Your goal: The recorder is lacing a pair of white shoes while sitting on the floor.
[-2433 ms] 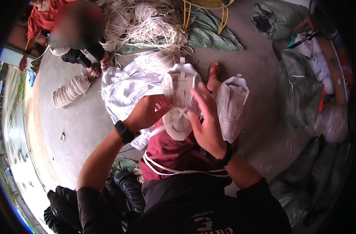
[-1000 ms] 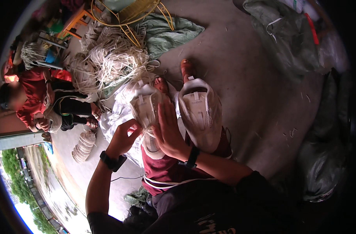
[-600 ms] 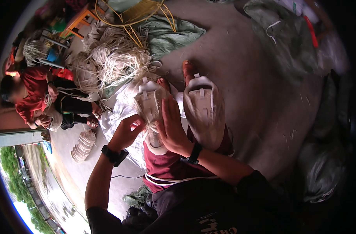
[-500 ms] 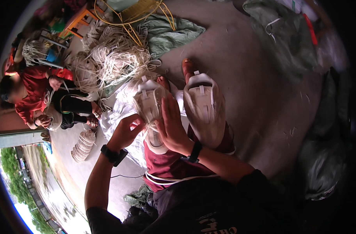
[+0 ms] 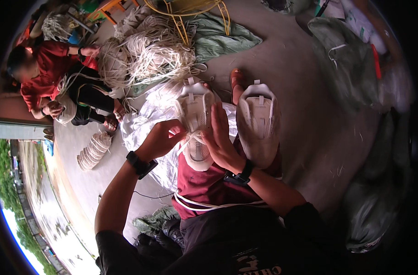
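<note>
A pale shoe (image 5: 194, 110) rests over my left leg, its toe toward me. A light shoelace (image 5: 190, 139) crosses it near the toe end. My left hand (image 5: 163, 139), fingers bent in a pinch, is shut on the lace at the shoe's left side. Along the right side of the same shoe lies my right hand (image 5: 223, 141), its fingers stretched out and its thumb by the lace. The matching shoe (image 5: 261, 130) sits over my right leg, touched by neither hand; its lower part is smooth and covered.
A white sheet (image 5: 149, 114) spreads beside my left leg. Beyond it are a heap of pale cords (image 5: 156, 57), a green cloth (image 5: 222, 39) and a yellow metal chair (image 5: 186, 9). A coiled cord bundle (image 5: 93, 151) lies left. A seated co-worker (image 5: 48, 68) handles cords.
The view has shifted, so shoes and hands appear farther right. My hands stay at the same shoe, with the lace still at the left fingers. The co-worker's raised hand has moved outward.
</note>
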`<state>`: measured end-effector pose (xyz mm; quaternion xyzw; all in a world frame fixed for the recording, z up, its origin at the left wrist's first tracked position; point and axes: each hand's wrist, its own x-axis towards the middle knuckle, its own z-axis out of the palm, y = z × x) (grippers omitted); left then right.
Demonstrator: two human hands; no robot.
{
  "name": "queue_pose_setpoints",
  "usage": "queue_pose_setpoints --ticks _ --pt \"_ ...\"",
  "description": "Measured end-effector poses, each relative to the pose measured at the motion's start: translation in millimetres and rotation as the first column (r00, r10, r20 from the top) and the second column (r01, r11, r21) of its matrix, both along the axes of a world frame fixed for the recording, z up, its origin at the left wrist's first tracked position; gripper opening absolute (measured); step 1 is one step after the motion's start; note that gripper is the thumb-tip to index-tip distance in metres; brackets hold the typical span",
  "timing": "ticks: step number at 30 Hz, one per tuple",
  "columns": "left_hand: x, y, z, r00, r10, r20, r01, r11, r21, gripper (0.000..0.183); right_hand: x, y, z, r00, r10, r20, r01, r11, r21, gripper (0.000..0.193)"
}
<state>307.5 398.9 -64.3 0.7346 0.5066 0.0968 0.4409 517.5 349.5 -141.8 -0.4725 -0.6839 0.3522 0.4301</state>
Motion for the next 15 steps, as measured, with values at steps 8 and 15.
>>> queue_pose_setpoints --ticks 8,15 --pt "-4.2 -19.2 19.5 0.999 0.008 -0.048 -0.003 0.995 0.103 0.014 -15.6 -15.0 11.4 0.995 -0.08 0.063 0.075 0.994 0.081 0.071" --pt "7.9 -39.1 38.2 0.998 -0.017 -0.066 0.024 0.994 0.104 0.012 -8.5 -35.3 25.1 0.989 -0.118 0.091 0.107 0.987 0.118 0.07"
